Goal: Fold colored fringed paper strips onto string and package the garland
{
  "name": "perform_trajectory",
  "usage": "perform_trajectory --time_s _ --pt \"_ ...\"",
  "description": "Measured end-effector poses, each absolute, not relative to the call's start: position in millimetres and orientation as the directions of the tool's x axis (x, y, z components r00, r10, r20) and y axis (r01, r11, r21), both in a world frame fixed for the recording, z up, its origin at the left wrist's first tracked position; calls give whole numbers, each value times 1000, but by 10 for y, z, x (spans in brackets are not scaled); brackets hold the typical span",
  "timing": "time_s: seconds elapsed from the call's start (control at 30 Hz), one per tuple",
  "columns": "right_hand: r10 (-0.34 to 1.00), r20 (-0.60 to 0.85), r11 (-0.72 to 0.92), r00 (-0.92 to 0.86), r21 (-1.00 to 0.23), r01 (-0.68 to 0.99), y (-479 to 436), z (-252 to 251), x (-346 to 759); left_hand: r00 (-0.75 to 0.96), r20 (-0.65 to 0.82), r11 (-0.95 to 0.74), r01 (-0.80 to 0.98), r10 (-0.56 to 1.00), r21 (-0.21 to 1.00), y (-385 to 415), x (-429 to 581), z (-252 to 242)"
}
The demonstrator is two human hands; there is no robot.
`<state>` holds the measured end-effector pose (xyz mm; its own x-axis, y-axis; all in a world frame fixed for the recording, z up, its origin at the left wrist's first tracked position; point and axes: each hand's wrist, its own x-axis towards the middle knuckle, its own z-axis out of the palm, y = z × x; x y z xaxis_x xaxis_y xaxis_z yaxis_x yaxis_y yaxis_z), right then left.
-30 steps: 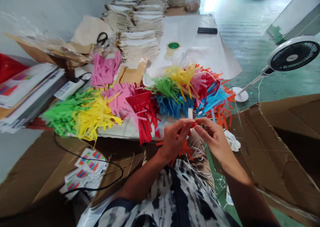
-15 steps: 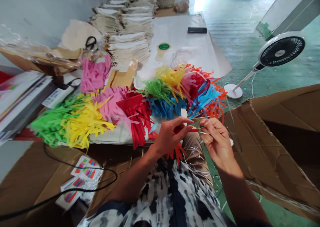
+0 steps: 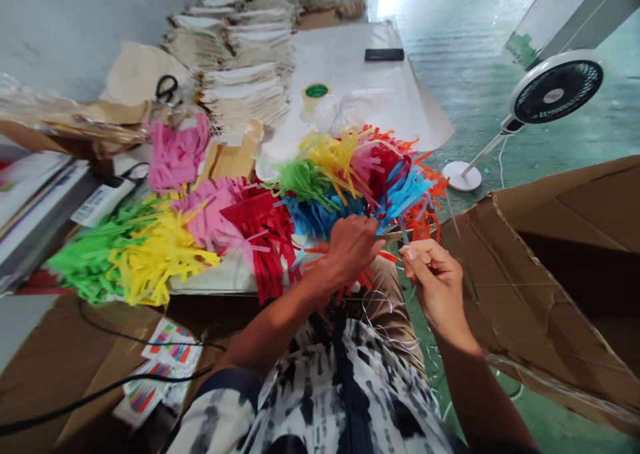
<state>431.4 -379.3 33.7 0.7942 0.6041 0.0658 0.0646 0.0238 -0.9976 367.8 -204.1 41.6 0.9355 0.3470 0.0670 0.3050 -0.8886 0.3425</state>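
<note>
My left hand is closed around a small bundle of orange-red fringed paper, whose strips hang below my fingers. My right hand is pinched shut on a thin pale string that runs to that bundle. Both hands sit just in front of a heap of tied multicoloured paper tassels. To the left lie loose fringed sheets: red, pink, yellow and green.
Stacks of beige bags fill the back of the table, with a tape roll, a phone and scissors. A white fan stands on the floor at right. Flattened cardboard lies beside my right arm. A black cable crosses at lower left.
My left hand has moved forward toward the tassel heap with the orange-red bundle. My right hand dropped back slightly, drawing the string out. The view shifted a little to the right.
</note>
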Motion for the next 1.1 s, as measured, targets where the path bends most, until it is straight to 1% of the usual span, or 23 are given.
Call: perform_trajectory --time_s 0.03,0.1,0.2,0.3,0.37,0.43,0.5,0.57,0.6,0.67,0.7,0.77,0.83,0.9,0.93,1.0,1.1 --pt "608 78 4 790 -995 95 -3784 336 4311 935 55 -899 320 351 300 -2070 3708 415" --pt "599 112 -31 793 -986 162 -3765 336 4318 936 54 -911 323 347 257 -2119 3739 426" --pt "577 157 -71 801 -968 240 -3732 319 4347 942 87 -925 296 324 237 -2156 3743 453" --pt "590 208 -115 780 -935 336 -3712 291 4380 934 103 -925 317 343 209 -2158 3747 463" --pt "600 293 -149 744 -873 464 -3713 283 4398 931 123 -928 316 344 197 -2155 3753 468" --pt "615 396 -202 682 -756 622 -3725 291 4417 928 198 -940 281 317 193 -2152 3750 486" --pt "647 463 -272 606 -602 751 -3736 312 4447 918 288 -951 214 274 222 -2145 3728 524" --pt "691 477 -328 543 -462 824 -3736 340 4496 909 343 -944 132 237 303 -2129 3685 575" --pt "716 466 -342 520 -414 843 -3731 355 4526 904 361 -929 94 231 358 -2118 3658 601" --pt "747 442 -345 497 -382 857 -3713 382 4588 883 394 -880 44 256 473 -2089 3596 641" --pt "751 437 -334 495 -395 856 -3700 394 4614 866 410 -846 26 286 533 -2074 3564 654" --pt "732 453 -293 509 -465 835 -3673 417 4641 838 415 -731 -29 354 682 -2049 3502 664" --pt "691 484 -218 537 -569 793 -3646 444 4633 837 363 -522 -111 410 846 -2033 3447 661" --pt "670 482 -128 565 -674 727 -3620 479 4599 855 283 -274 -173 434 946 -2029 3407 656" --pt "673 465 -89 576 -722 686 -3607 498 4580 865 244 -169 -188 438 968 -2030 3394 655" --pt "700 402 -39 590 -804 593 -3582 537 4550 873 192 -18 -206 448 978 -2032 3384 653" --pt "757 253 -38 602 -903 428 -3555 579 4543 864 149 120 -233 481 965 -2029 3392 654"
